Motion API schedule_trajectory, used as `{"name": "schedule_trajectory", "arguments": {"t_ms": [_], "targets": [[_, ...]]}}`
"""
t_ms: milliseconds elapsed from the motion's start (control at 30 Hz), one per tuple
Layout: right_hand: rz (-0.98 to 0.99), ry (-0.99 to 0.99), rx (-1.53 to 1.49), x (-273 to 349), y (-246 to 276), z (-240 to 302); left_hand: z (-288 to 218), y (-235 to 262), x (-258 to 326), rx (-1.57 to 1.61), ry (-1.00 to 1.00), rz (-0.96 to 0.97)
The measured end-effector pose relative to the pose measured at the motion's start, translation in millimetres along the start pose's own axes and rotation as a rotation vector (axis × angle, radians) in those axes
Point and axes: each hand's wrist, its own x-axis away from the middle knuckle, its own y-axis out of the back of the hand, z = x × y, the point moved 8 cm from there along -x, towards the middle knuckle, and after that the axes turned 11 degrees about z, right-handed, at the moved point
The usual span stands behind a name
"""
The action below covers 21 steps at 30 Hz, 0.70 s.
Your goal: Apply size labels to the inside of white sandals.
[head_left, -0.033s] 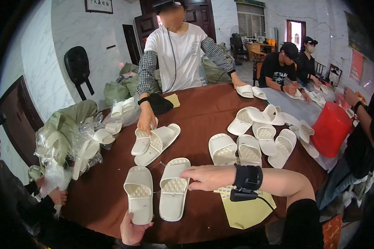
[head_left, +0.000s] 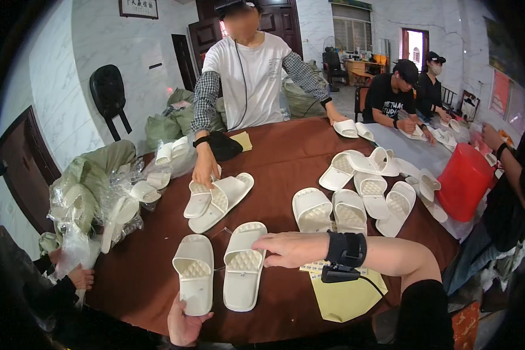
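Observation:
Two cream-white slide slippers with dimpled footbeds lie side by side in front of me, toes away. My left hand (head_left: 185, 325) grips the heel of the left slipper (head_left: 196, 294), thumb on top, the other fingers partly hidden beneath. My right hand (head_left: 289, 248) reaches in from the right and holds the outer edge of the right slipper (head_left: 241, 291), near its strap; its far fingers are partly hidden. A thin clear strand shows between the two slippers. Beyond them, a co-worker's hand (head_left: 205, 169) touches another pair of white slippers (head_left: 230, 201).
Several white slippers (head_left: 312, 210) lie at the right on the brown tablecloth (head_left: 280, 154), near a red tub (head_left: 465, 182). Yellow sheets (head_left: 347, 297) lie under my right forearm. Bagged slippers (head_left: 119, 216) are heaped at the left, near another person's hand (head_left: 81, 277).
The left slipper and my left hand have shifted very slightly to the left. Otherwise things look the same.

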Motion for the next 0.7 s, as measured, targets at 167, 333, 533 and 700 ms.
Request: {"name": "schedule_trajectory", "arguments": {"t_ms": [167, 333, 533, 700], "targets": [[0.014, -0.021, 0.039, -17.1, -0.2, -17.0, -18.3, 6.3, 6.4, -0.083, -0.206, -0.024], [-0.087, -0.094, 0.131, -32.5, 1.8, -34.0, -15.8, 13.3, 9.8, -0.194, -0.202, -0.063], [-0.078, -0.242, 0.148, -48.8, -3.7, -54.9, -17.1, 4.2, 11.1, -0.237, -0.25, -0.022], [-0.014, -0.26, 0.128, -54.1, -8.3, -58.4, -12.9, 0.0, 11.6, -0.248, -0.24, 0.032]]}}
